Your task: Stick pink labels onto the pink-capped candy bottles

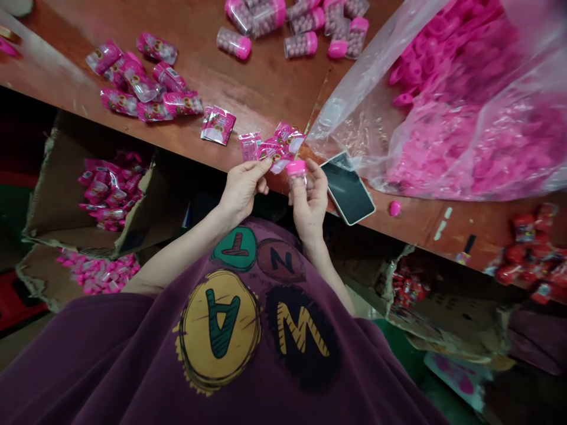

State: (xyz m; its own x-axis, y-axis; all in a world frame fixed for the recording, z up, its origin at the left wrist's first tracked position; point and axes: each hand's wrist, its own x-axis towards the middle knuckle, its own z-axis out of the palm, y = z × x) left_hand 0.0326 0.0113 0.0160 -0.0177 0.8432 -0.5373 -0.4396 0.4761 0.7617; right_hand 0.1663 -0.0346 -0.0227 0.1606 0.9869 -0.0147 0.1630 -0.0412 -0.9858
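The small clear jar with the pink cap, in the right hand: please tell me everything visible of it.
This small, clear, plastic-looking jar shows pinkish contents under its closed pink cap. The bare right hand grips it near the edge of the brown table, cap end away from the wearer, the thumb hiding much of it.

So the table [274, 82] was plain reddish-brown wood, kinda shiny, with a soft pale glare [212, 82] on top. Below its near edge it got pretty dark, with ragged cardboard boxes [57, 189] on both sides.
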